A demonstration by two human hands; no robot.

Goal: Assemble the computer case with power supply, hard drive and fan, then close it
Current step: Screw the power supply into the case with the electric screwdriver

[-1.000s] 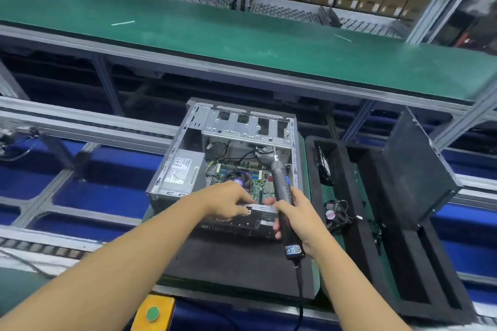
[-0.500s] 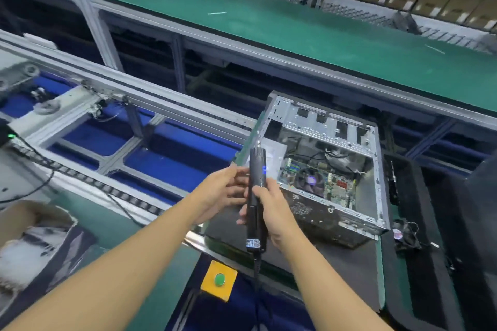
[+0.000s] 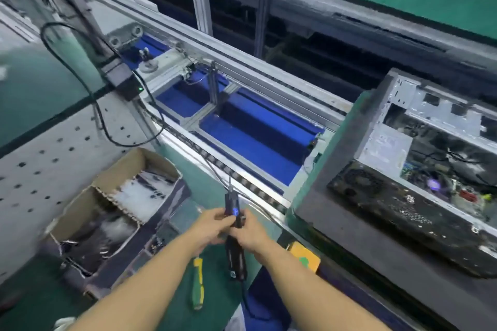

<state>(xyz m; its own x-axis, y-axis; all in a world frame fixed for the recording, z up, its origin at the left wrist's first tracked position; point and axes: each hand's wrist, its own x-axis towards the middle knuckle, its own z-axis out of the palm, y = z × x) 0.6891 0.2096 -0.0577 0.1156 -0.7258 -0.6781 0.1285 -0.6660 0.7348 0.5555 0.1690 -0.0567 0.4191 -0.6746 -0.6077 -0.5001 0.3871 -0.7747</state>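
Note:
The open computer case (image 3: 419, 105) lies on its side at the right, on a dark foam pad (image 3: 347, 226). Inside it I see the power supply (image 3: 384, 148) and the motherboard (image 3: 457, 183). Both of my hands are well left of the case, over the green bench. My right hand (image 3: 251, 234) grips the black electric screwdriver (image 3: 235, 252), which points up and away from me with a blue light near its tip. My left hand (image 3: 212, 226) pinches the upper part of the screwdriver with its fingertips.
A cardboard box (image 3: 118, 204) with bagged parts sits at the left front. A green-and-yellow hand screwdriver (image 3: 198, 285) lies on the bench below my arms. A yellow box with a green button (image 3: 305, 256) is by the conveyor rail (image 3: 242, 70). A black cable (image 3: 88, 83) loops at the left.
My view swung left, so the case slid to the right edge. Both hands left the case and came left over the bench with the screwdriver, the left hand now at its tip end.

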